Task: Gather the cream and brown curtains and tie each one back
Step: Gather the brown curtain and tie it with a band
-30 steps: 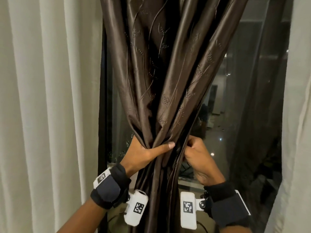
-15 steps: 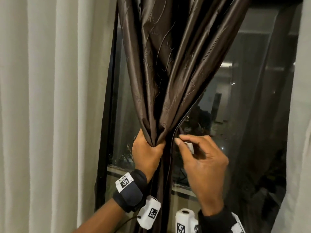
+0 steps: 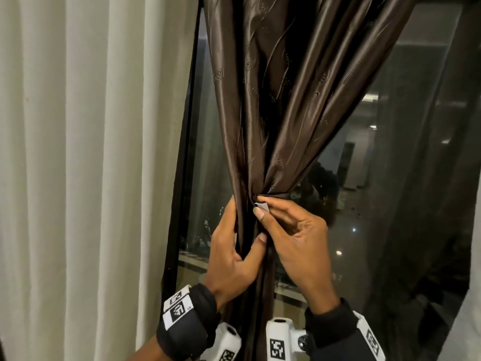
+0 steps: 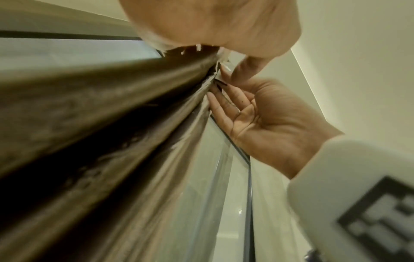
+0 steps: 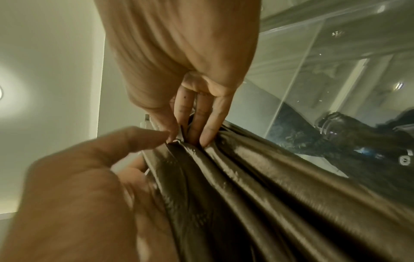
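Note:
The brown satin curtain [image 3: 281,105] hangs gathered into a tight bundle in front of the dark window. My left hand [image 3: 234,256] grips the bundle just below the gather, thumb in front and fingers behind. My right hand [image 3: 294,230] pinches a small white tab [image 3: 261,205] between thumb and forefinger, pressed against the gather. In the right wrist view the right hand's fingers [image 5: 201,115] lie on the brown curtain [image 5: 268,177], with the left hand [image 5: 78,186] beside them. The cream curtain [image 3: 91,152] hangs loose at the left. What the tab is fixed to is hidden.
A black window frame [image 3: 182,178] runs down between the two curtains. The window glass [image 3: 390,204] reflects the room and small lights. More pale fabric [image 3: 468,295] hangs at the right edge.
My right hand has brought the white tab leftward onto the gathered brown curtain. My left hand has slid down the bundle and now holds it below the gather.

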